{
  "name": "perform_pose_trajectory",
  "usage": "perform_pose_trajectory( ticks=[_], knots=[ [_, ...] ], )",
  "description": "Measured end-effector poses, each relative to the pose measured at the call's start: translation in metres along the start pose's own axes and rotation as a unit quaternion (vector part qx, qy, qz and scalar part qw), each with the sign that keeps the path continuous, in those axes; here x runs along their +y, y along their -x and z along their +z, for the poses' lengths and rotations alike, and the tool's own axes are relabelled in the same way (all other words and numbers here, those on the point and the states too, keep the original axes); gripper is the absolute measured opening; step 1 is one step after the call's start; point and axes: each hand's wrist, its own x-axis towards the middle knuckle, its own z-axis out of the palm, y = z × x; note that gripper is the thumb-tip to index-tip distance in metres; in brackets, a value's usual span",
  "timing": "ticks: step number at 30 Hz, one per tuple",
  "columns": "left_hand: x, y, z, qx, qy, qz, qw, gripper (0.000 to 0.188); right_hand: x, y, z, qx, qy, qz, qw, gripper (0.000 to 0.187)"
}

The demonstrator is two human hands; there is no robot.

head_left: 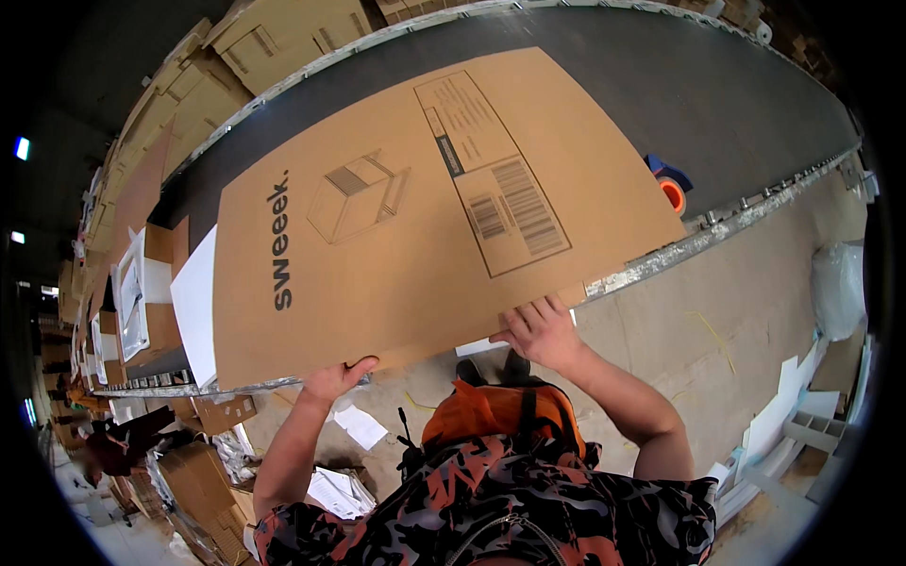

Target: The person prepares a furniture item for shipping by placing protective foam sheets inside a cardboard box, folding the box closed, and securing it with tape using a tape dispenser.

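**Across a dark conveyor belt [679,75], one big flat cardboard box [396,292]**

Lies at a slant over the belt, covering a stretch of the metal rail [722,229] on the near side. Brown, stiff and matt, with straight sides and one broad, smooth face. Carries black lettering [281,241], a thin line drawing [359,198] of a boxy shape, and a framed label [514,217] with barcodes.

Held toward the left of the near edge by the left hand [335,380], thumb along the side, other fingers out of sight beneath. Touched farther right by the right hand [540,332], with bent fingers on the edge near the corner; impossible to make out whether clasping or only pressing.

Just beyond the right end of the box, a blue tape dispenser [671,179] with a round orange roll. At the left end, a flat white panel [196,307], then an open carton [162,335] with something white in shiny plastic.

Beyond the belt, stacked brown cartons [283,42]. Below, a dull, greyish-brown floor [651,363] with a loose white sheet [360,427] and a thin yellow strip [713,341]. Off to the right, a crinkled, cloudy plastic bag [838,292].

Against the body, an orange bag [505,413]; above, at far left, small bright lamps [23,148] in a dark ceiling.
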Motion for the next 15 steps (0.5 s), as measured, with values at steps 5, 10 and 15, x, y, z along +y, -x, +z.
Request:
perform_pose_trajectory(
  ticks=[5, 10, 15],
  knots=[
    [0.061, 0.005, -0.017, 0.066, -0.107, 0.122, 0.985, 0.056, -0.004, -0.005, -0.01, -0.088, 0.066, -0.032, 0.993, 0.049],
    [0.1, -0.053, -0.066, 0.092, -0.127, 0.217, 0.964, 0.078, -0.01, 0.0, -0.014, -0.112, 0.092, 0.002, 0.989, 0.048],
    [0.072, -0.057, 0.001, -0.023, -0.196, 0.276, 0.941, 0.086, -0.019, 0.004, -0.015, -0.158, 0.02, 0.102, 0.982, 0.045]
  ],
)
